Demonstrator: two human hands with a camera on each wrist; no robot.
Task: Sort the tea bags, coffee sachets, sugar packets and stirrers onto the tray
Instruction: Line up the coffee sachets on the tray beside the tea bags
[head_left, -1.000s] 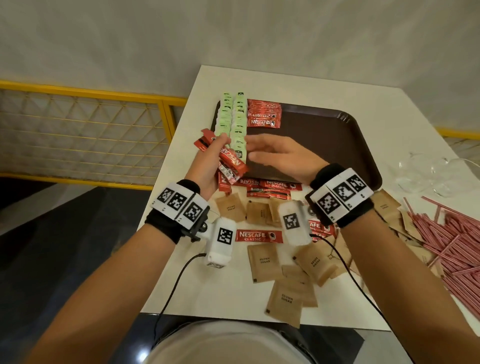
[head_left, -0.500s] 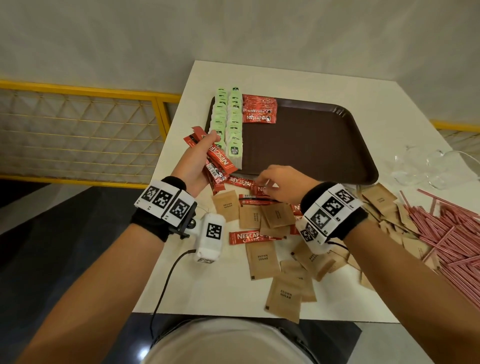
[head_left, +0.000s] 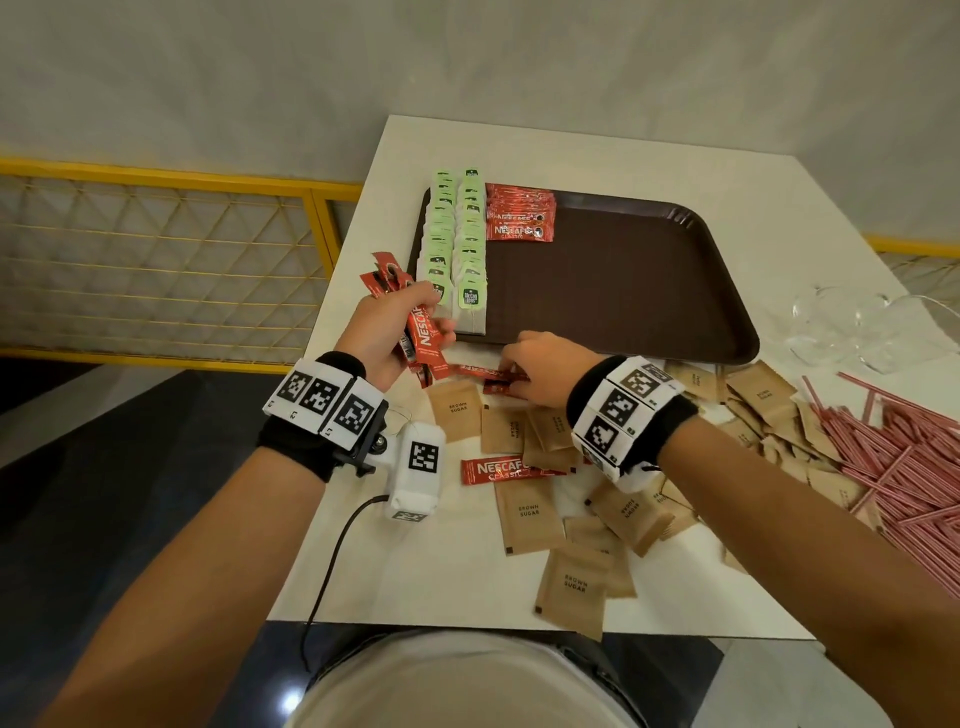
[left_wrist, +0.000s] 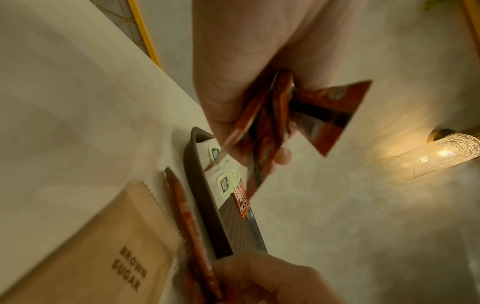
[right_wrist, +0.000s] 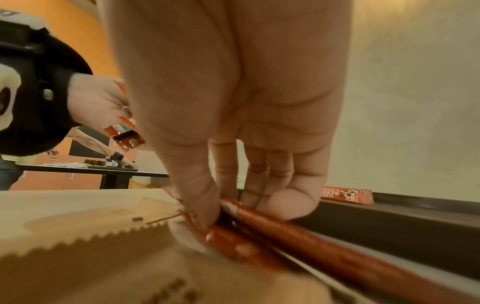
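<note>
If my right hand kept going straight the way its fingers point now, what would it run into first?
Most likely the near rim of the brown tray. The right hand pinches a red coffee sachet on the table just short of that rim, fingers aimed towards it. Depth is unclear, so it might pass over the rim.

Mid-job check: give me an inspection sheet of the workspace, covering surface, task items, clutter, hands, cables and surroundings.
Surface: white table, brown tray at its far side.
Job's things: green tea bags in two rows on the tray's left; coffee sachets on tray beside them; loose coffee sachet, brown sugar packets and pink stirrers on the table.
Clutter: clear glassware right of the tray.
Grips: left hand holds a bunch of coffee sachets; right hand pinches a red sachet lying by the tray's near rim.
Cables: black cable from the left wrist unit.
Surroundings: yellow railing, wall lamp.
</note>
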